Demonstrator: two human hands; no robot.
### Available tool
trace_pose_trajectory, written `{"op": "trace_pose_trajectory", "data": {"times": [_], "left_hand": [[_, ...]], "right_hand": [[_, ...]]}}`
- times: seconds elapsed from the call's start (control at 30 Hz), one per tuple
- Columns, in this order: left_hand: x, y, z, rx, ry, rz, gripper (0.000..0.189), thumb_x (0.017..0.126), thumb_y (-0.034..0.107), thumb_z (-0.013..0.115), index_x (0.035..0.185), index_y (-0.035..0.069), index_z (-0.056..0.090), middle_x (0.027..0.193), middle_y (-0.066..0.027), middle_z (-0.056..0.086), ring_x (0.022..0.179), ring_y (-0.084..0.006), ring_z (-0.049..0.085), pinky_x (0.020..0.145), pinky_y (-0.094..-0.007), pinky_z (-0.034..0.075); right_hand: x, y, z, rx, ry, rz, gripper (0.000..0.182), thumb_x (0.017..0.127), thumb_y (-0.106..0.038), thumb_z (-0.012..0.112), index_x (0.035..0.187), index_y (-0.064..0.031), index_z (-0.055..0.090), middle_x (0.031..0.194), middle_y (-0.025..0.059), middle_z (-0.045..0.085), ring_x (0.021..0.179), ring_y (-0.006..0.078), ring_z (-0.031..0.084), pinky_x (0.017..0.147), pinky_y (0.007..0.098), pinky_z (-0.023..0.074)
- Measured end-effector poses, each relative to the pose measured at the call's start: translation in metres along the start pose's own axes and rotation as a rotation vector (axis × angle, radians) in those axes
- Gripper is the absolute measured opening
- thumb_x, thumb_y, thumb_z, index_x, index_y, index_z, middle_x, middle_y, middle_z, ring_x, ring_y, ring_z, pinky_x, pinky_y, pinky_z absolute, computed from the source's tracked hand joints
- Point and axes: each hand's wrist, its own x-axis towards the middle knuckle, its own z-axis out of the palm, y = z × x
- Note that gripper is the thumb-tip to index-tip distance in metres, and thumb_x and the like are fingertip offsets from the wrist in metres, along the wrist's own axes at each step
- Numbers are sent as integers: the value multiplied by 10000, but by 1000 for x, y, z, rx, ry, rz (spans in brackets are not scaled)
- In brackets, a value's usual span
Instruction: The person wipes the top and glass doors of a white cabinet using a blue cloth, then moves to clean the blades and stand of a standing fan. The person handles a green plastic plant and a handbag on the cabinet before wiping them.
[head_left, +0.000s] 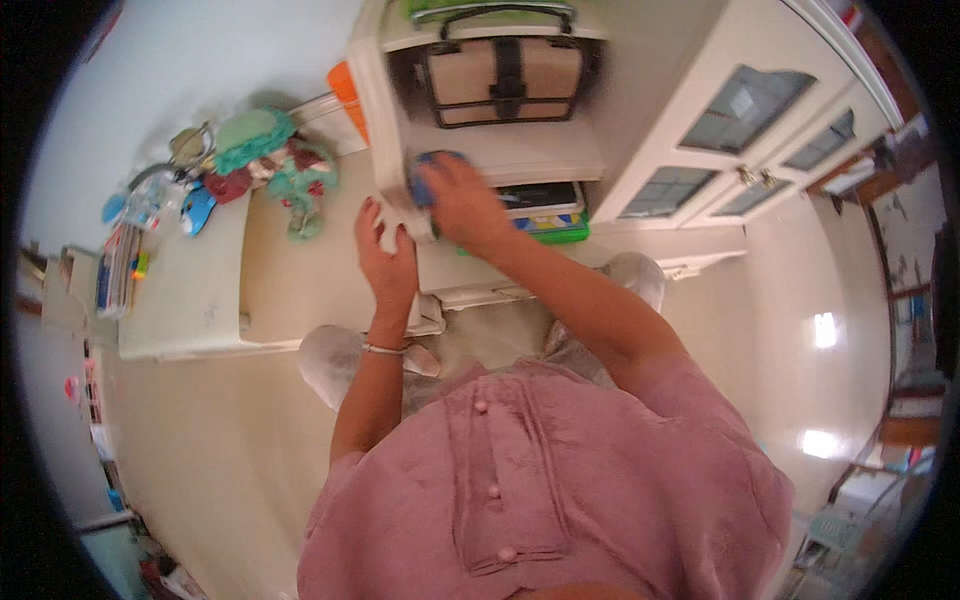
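My right hand (465, 199) is closed over a blue object (421, 180), which I cannot identify further, at the left upright (386, 135) of a cream shelf unit. Most of the blue thing is hidden under my fingers. Lower and to the left, my left hand (386, 255) has its fingers and thumb apart, with its fingertips beside the same upright. A beige handbag with black straps (506, 79) stands in the compartment above my right hand. In the lower compartment lie a dark flat item (544, 196) and a green-edged item (562, 234).
Cream cabinet doors with glass panes (667, 191) stand to the right. On the left, a low white surface (187, 300) bears a doll in turquoise clothes (300, 187), a blue toy (198, 210) and stacked books (116, 274). An orange object (347, 94) leans behind the unit.
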Motion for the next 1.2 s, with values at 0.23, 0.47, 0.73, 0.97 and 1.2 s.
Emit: {"op": "trace_pose_trajectory", "data": {"times": [0.23,0.47,0.73,0.97,1.2], "left_hand": [[1,-1,-12,-31,-46,-54,442,817,-52,553,1243,11,451,1346,-117,423,1173,-234,478,913,-331,451],[-13,-4,4,-66,-37,-81,533,782,-32,562,1288,7,399,1301,-158,443,1144,-271,494,894,-356,443],[2,14,10,-54,-74,-146,616,758,-59,563,1326,10,338,1294,-155,418,1097,-259,516,862,-352,457],[10,21,-14,76,-172,-49,679,740,-41,583,1358,1,304,1363,-211,349,1215,-330,420,961,-390,390],[36,29,-11,328,-272,226,680,748,14,608,1355,-29,304,1421,-274,248,1314,-410,268,1072,-419,267]], "right_hand": [[-6,21,-17,19,-1,41,446,721,-21,580,1157,-48,493,1246,188,485,1149,370,462,981,421,387],[-65,85,-88,-173,204,402,578,678,40,632,1217,-48,444,1287,199,426,1169,405,419,988,442,365],[-62,43,-81,92,80,265,593,656,-3,674,1208,-76,468,1175,181,520,1071,362,515,902,405,437],[-95,27,-84,585,89,690,476,708,-98,682,1137,-61,479,984,132,584,912,236,581,806,327,457],[-35,9,-160,485,478,608,465,742,-59,659,1152,-27,443,1036,171,559,948,281,563,840,346,452]]}}
